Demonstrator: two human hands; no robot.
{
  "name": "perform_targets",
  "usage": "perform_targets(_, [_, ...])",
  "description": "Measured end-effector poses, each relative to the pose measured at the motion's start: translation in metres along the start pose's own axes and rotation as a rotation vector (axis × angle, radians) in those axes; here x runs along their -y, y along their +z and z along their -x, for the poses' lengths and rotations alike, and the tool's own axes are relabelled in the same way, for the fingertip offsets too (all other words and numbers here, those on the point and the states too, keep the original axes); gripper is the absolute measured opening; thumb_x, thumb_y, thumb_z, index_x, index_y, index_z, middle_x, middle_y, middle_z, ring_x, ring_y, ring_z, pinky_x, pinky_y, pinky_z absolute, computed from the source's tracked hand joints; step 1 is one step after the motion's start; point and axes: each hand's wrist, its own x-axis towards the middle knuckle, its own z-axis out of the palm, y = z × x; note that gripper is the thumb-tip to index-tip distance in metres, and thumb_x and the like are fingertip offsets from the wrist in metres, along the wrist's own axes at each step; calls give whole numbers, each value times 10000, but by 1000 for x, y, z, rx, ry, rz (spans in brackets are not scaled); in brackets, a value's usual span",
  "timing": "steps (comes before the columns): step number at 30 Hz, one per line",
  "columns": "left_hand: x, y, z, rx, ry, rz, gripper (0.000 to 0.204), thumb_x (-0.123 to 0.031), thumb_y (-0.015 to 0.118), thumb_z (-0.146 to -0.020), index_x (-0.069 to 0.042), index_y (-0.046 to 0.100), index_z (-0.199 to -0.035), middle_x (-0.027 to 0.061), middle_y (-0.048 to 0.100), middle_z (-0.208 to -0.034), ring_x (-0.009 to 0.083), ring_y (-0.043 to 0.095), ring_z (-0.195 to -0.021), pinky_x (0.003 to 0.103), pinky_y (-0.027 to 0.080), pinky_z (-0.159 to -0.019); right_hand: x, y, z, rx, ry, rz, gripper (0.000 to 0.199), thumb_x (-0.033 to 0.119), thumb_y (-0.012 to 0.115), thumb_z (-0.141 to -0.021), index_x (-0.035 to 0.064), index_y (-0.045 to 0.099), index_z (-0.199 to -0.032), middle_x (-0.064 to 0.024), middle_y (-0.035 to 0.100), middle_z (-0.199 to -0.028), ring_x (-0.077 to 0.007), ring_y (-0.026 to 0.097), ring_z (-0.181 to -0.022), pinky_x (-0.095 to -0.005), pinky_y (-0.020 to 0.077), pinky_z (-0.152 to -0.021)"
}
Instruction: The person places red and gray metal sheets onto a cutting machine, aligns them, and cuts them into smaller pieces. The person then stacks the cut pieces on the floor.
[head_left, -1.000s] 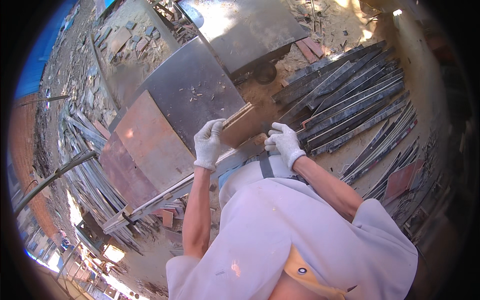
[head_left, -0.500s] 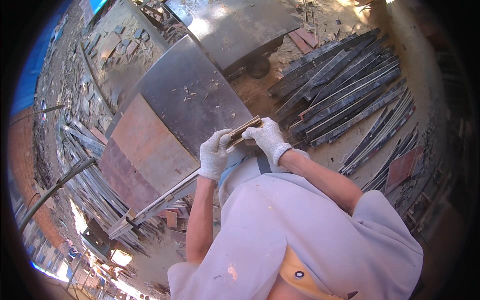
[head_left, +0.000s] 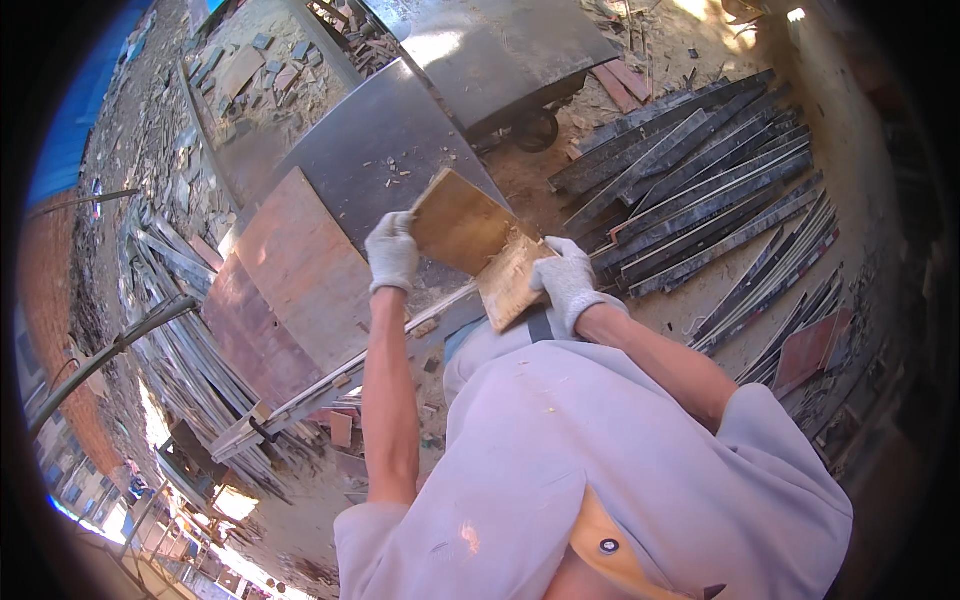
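Note:
In my left hand (head_left: 393, 254), in a white knit glove, is the edge of a brown plywood piece (head_left: 462, 222). My right hand (head_left: 569, 282), gloved the same way, grips a paler plywood piece (head_left: 510, 284) with a rough, splintered face. Both pieces meet along a ragged line and spread apart like an opened book; whether they are still joined there, I cannot tell. They are in front of my body, above the near edge of a dark metal table (head_left: 350, 150). Fingers of both hands are partly hidden behind the wood.
Reddish-brown panels (head_left: 300, 265) rest on the table's left part, and small wood chips (head_left: 392, 172) lie on its top. A second dark sheet (head_left: 510, 60) stands beyond. Stacked dark strips (head_left: 700, 170) lie to the right, a heap of long thin strips (head_left: 190, 330) to the left.
The wood, held edge-up and closed between both hands before, has spread open into two pieces. My left hand moved left and up; my right hand shifted slightly right and down.

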Motion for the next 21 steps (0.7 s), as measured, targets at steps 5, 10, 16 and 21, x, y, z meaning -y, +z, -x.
perform_targets(5, [100, -24, -41, -118, -179, -66, 339, -286, 623, -1068, 18, 772, -1060, 150, 773, -890, 215, 686, -794, 411, 523, -747, -23, -68, -54, 178, 34, -153, 490, -15, 620, -711, -33, 736, -1186, -119, 750, -1088, -215, 688, -921, -328, 564, -835])
perform_targets(10, [71, -15, -48, -356, -284, 282, 317, -241, 603, -1091, 11, 775, -1006, 19, 729, -837, 115, 598, -748, 334, 493, -687, 40, -102, -43, 241, -160, -305, 371, 36, 613, -761, -25, 713, -1113, -78, 727, -1018, -168, 677, -890, -299, 560, -891])
perform_targets(16, [57, -23, -2, -425, -314, 593, 279, -226, 620, -1078, -8, 788, -1033, 16, 731, -847, 95, 620, -768, 307, 513, -693, 30, -126, -106, 197, -458, -184, 315, 59, 603, -826, -19, 746, -1096, -65, 748, -1002, -154, 686, -903, -296, 558, -869])
perform_targets(21, [-2, 22, 85, -336, -260, 188, 305, -317, 607, -1077, -49, 749, -1047, 182, 746, -916, 287, 690, -812, 408, 539, -766, 30, -69, -74, 716, -137, -435, 386, 198, 582, -1000, -30, 645, -1306, -125, 712, -1245, -219, 696, -1119, -377, 528, -1054])
